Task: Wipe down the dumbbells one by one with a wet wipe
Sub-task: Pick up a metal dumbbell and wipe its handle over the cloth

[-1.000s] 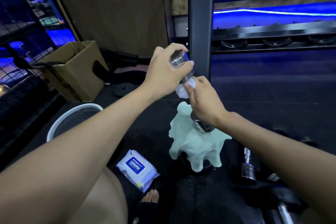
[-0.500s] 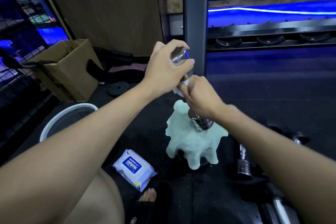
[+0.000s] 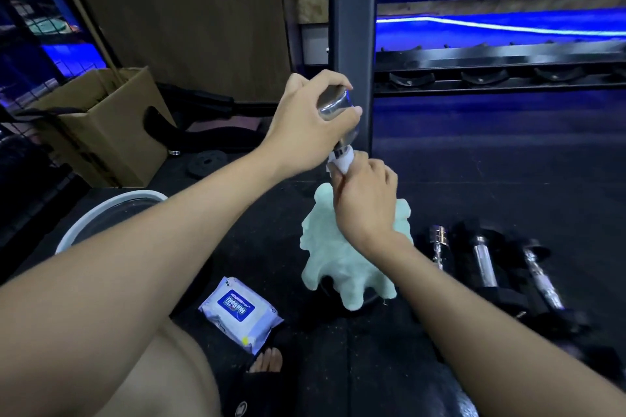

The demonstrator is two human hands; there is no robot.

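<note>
Dark rubber gym floor (image 3: 474, 179) below us, and we see the left hand (image 3: 305, 125) gripping the top of an upright chrome dumbbell (image 3: 333, 103). The right hand (image 3: 367, 200) clenches a white wet wipe (image 3: 342, 161) round its handle, above a pale green cloth (image 3: 342, 264).

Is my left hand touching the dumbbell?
Touching. The head view shows the left hand curled round the dumbbell at its shiny upper end, fingers and thumb pressed against the metal.

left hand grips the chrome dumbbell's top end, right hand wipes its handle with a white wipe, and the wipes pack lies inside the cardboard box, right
Not quite. The head view shows the white-and-blue wet wipes pack lying on the black floor mat, not inside the brown cardboard box. The left hand does grip the chrome dumbbell; the right hand holds the white wipe.
</note>
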